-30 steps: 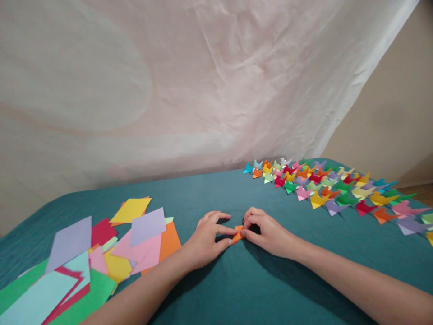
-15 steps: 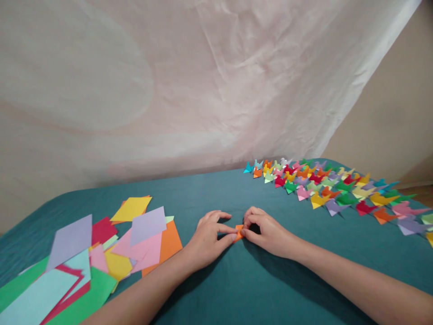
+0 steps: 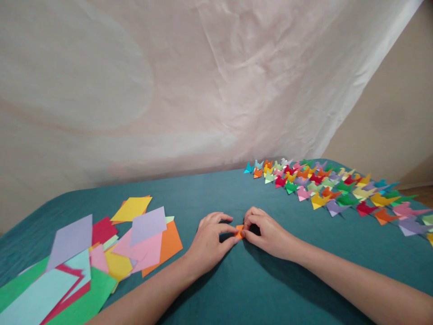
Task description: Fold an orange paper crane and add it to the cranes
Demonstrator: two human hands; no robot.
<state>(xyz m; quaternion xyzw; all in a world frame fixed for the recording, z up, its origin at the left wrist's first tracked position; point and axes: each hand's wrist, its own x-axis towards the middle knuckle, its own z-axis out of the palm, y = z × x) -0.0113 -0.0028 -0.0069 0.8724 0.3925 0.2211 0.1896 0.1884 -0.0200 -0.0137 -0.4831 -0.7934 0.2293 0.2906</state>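
A small folded piece of orange paper (image 3: 239, 232) is on the table between my two hands, partly covered by fingertips. My left hand (image 3: 213, 234) holds its left side, thumb and index finger at the edge and the other fingers loosely bent. From the other side, my right hand (image 3: 262, 230) pinches the paper between thumb and fingers, its remaining fingers curled. The folds under my fingertips are too small to make out fully.
Loose sheets of coloured paper (image 3: 145, 253) lie in an overlapping pile at the left. Rows of small folded paper birds (image 3: 320, 201) stand at the right and far right. A teal cloth (image 3: 203, 185) covers the table, and a pale sheet (image 3: 189, 90) hangs behind it.
My left thumb and index finger have shifted slightly on the orange paper, the thumb a little lower. My right hand keeps its pinch in nearly the same place.
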